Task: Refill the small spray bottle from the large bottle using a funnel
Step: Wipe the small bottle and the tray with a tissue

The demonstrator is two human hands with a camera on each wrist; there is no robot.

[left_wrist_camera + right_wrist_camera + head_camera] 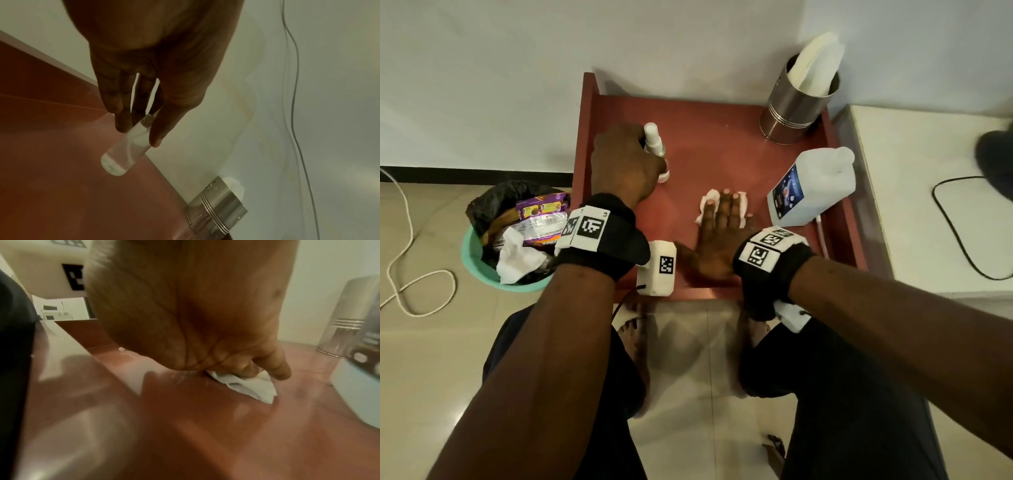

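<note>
The small clear spray bottle with a white top stands at the back left of the red table. My left hand grips it from above. In the left wrist view its fingers and thumb pinch the bottle near the neck. The large white bottle with a blue label stands capped at the right. My right hand lies flat with straight fingers, pressing a white tissue onto the table's middle. The right wrist view shows the tissue bunched under that hand. I see no funnel.
A steel canister stuffed with white tissues stands at the back right corner. A thin pale stick lies by the large bottle. A green bin with rubbish sits on the floor to the left. A white counter adjoins the right side.
</note>
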